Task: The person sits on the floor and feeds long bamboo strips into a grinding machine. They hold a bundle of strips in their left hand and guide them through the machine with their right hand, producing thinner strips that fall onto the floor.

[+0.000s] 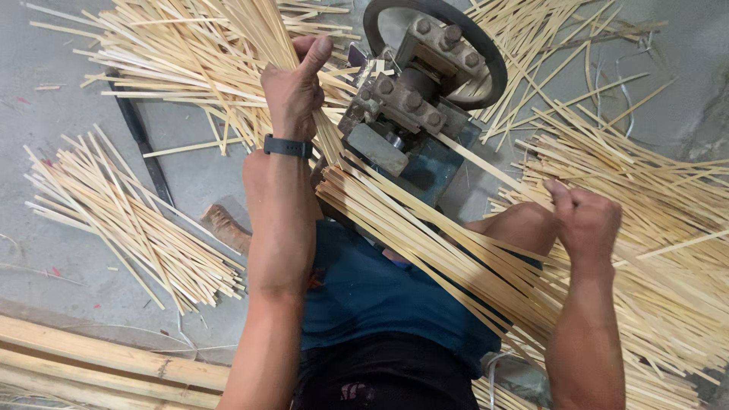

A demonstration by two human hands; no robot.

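Bamboo strip [486, 163] pinched in right fingers [563, 199]

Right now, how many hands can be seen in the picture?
2. The left hand grips a bundle of bamboo strips left of the metal machine. The right hand holds a single strip on the right side.

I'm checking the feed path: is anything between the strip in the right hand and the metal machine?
Nothing visible blocks it. The right hand grips a single bamboo strip that runs straight to the bolted metal machine. The bundle of strips lies below it on the lap.
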